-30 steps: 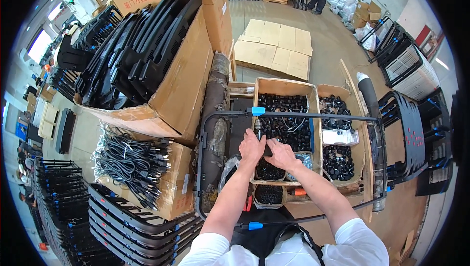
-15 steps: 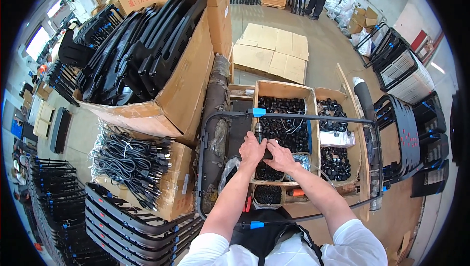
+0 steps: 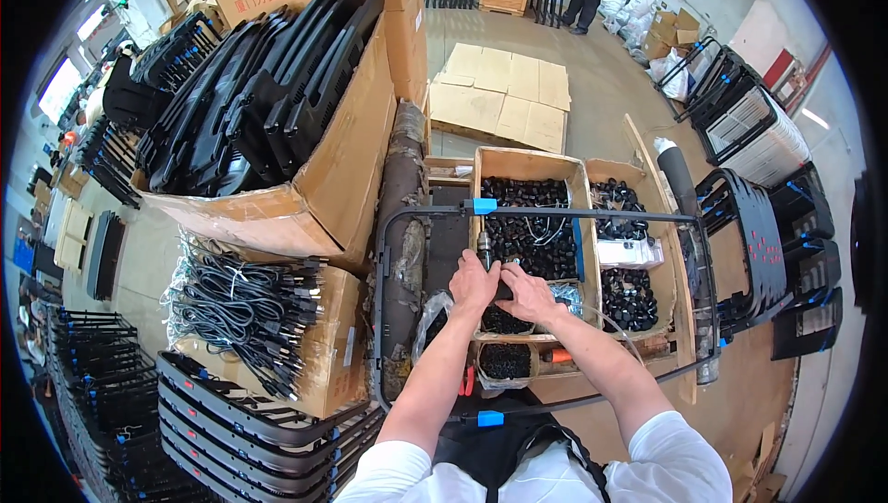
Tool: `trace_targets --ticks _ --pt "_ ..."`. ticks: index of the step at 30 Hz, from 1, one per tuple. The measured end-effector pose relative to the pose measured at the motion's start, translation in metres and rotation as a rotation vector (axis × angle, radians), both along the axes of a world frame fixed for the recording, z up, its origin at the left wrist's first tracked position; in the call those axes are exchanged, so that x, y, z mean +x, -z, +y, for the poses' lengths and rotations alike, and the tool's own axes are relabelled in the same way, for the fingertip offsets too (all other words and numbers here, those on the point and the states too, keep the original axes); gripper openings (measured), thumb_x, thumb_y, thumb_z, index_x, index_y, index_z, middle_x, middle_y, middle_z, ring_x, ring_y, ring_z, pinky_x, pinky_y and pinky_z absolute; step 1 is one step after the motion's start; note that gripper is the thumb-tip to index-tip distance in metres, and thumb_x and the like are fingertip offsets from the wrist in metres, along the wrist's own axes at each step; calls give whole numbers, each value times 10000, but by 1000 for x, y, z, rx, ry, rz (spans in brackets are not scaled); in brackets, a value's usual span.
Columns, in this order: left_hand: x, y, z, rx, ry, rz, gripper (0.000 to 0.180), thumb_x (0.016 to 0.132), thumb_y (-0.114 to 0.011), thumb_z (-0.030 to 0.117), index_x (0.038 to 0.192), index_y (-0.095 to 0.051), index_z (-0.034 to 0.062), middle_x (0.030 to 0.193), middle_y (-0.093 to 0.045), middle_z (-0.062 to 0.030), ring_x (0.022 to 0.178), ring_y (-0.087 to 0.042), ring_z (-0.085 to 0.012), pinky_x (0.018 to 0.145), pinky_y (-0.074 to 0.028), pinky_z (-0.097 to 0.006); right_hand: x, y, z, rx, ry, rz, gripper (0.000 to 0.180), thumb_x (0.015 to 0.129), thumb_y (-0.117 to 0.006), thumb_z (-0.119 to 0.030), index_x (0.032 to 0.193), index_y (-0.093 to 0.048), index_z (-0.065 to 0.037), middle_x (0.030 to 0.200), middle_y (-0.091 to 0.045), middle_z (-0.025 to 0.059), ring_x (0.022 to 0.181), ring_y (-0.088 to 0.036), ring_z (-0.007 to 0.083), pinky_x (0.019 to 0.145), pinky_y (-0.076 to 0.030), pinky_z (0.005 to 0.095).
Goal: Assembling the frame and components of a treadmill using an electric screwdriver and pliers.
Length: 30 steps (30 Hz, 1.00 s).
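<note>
The frame (image 3: 618, 215) spans the parts bin (image 3: 532, 166). Left of it, power cables (image 3: 245, 313) lie on a carton (image 3: 342, 350); behind them, a second carton (image 3: 340, 165) holds panels (image 3: 277, 86). Beyond the bin lies flattened cardboard (image 3: 504, 91).

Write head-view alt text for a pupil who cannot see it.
A person's left hand and right hand are close together at a metal-tipped, driver-like tool, within the outline of a black frame and over wooden bins of small black parts. At left, black cables lie on a cardboard box near a carton of black panels.
</note>
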State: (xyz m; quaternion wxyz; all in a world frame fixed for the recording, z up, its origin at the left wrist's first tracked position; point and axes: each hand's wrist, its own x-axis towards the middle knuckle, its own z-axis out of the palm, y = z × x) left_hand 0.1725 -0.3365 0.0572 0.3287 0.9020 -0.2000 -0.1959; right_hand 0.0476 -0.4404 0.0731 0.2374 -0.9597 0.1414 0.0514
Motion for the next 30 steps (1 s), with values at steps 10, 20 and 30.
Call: trace_targets --ticks 10,20,30 --pt "-25 -12 23 6 -14 -26 642 945 -712 521 1211 -516 -30 1224 -680 -299 1086 -697 -499 938 -558 -555 -25 -18 21 -38 -12 -88 658 822 -813 -287 1382 -560 -50 1420 -537 159 1165 -662 403 952 -572 507" --pt "-166 -8 141 -557 -260 455 704 970 -677 601 1226 -669 -55 1120 -747 -249 1039 -725 -320 921 -547 -439 -172 -85 126 -37 -200 -326 689 774 -834 -210 1373 -553 -20 1289 -549 195 1041 -694 393 874 -584 477" --pt "-345 3 284 -542 -418 262 429 1007 -718 410 1019 -645 -13 858 -675 -85 802 -614 -157 764 -531 -359 -311 -25 242 158 -292 -237 702 749 -871 -229 1335 -540 -32 1178 -630 180 1039 -684 377 860 -581 459"
